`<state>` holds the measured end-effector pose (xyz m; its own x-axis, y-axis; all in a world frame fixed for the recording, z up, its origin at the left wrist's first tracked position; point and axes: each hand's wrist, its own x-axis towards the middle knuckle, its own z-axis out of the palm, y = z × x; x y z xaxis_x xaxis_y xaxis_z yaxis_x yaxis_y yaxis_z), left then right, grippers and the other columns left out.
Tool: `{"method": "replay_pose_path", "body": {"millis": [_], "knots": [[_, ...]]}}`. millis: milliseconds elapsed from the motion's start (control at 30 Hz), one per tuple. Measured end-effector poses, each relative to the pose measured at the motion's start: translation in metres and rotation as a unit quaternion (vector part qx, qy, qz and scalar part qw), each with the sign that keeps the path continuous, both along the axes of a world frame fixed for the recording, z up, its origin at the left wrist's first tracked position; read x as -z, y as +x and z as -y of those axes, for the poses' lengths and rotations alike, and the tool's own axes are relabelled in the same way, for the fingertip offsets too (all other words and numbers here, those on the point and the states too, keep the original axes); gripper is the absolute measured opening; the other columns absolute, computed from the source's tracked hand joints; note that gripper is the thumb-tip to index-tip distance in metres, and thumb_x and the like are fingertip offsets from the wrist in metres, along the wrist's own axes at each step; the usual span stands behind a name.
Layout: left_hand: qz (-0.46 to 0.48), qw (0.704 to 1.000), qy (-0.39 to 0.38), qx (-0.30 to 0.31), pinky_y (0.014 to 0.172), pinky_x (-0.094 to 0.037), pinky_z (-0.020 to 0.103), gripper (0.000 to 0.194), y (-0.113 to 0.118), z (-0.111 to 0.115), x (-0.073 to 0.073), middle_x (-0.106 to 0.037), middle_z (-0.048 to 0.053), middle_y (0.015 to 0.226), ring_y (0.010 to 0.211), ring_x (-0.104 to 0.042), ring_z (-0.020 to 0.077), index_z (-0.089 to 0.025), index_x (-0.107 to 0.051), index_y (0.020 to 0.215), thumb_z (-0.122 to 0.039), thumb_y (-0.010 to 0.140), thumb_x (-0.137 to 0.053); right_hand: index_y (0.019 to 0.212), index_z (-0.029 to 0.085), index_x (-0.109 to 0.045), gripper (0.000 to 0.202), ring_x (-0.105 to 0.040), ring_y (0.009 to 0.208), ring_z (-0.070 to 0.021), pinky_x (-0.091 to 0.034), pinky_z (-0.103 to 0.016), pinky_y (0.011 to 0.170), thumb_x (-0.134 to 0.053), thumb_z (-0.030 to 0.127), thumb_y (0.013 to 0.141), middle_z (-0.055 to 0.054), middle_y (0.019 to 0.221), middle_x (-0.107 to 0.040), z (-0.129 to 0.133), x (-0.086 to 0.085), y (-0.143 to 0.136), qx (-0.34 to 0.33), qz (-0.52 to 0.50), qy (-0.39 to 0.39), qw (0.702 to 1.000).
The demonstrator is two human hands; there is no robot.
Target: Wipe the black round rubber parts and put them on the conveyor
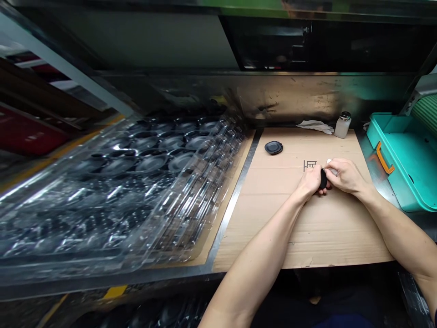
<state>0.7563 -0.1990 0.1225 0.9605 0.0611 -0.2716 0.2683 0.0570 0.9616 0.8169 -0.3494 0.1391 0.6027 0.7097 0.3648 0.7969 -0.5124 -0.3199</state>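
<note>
Over the cardboard sheet, my left hand (312, 179) is closed around a small black part (323, 179), held on edge; its far side is hidden by the fingers. My right hand (345, 175) is pinched against the top of that part. A bit of white material (329, 161) shows between its fingers, perhaps cloth, mostly covered. A round black plastic part (273, 147) lies flat on the cardboard, up and to the left of both hands.
Stacked clear plastic trays (164, 214) fill the left, black round parts in the rear pockets. Behind my hands are a white cloth (316, 126) and a bottle with a metal cap (342, 125). A teal bin (392, 182) with an orange handle stands right of the cardboard (266, 218).
</note>
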Motion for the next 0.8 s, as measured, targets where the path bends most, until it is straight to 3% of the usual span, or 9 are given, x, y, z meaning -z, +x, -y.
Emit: {"method": "replay_pose_path", "body": {"millis": [267,500,800], "knots": [[-0.017,0.999,0.031,0.019,0.034,-0.037,0.024,0.045,0.004,-0.001,0.003,-0.067,0.010,0.058,0.035,-0.056,0.0151,-0.014,-0.060,0.071,-0.035,0.098,-0.030,0.083,0.021,-0.074,0.021,-0.057,0.085,-0.0219,-0.034,-0.033,0.071,-0.057,0.024,0.096,-0.005,0.081,-0.069,0.006,-0.013,-0.001,0.012,0.050,-0.101,0.994],[-0.001,0.998,0.052,0.034,0.035,-0.038,0.025,0.050,0.003,-0.001,0.004,-0.067,0.011,0.059,0.036,-0.055,0.0142,-0.014,-0.060,0.068,-0.038,0.099,-0.029,0.091,0.019,-0.075,0.026,-0.055,0.091,-0.0234,-0.036,-0.036,0.083,-0.050,0.022,0.101,-0.009,0.095,-0.074,0.003,-0.023,-0.009,-0.005,0.090,-0.128,0.988],[-0.011,0.999,0.043,0.025,0.035,-0.039,0.024,0.048,0.004,0.000,0.003,-0.067,0.010,0.059,0.036,-0.056,0.0144,-0.014,-0.060,0.071,-0.036,0.099,-0.029,0.092,0.019,-0.074,0.025,-0.057,0.093,-0.0238,-0.035,-0.037,0.084,-0.050,0.022,0.100,-0.008,0.096,-0.075,0.002,-0.023,-0.009,0.018,0.071,-0.168,0.983]]}}
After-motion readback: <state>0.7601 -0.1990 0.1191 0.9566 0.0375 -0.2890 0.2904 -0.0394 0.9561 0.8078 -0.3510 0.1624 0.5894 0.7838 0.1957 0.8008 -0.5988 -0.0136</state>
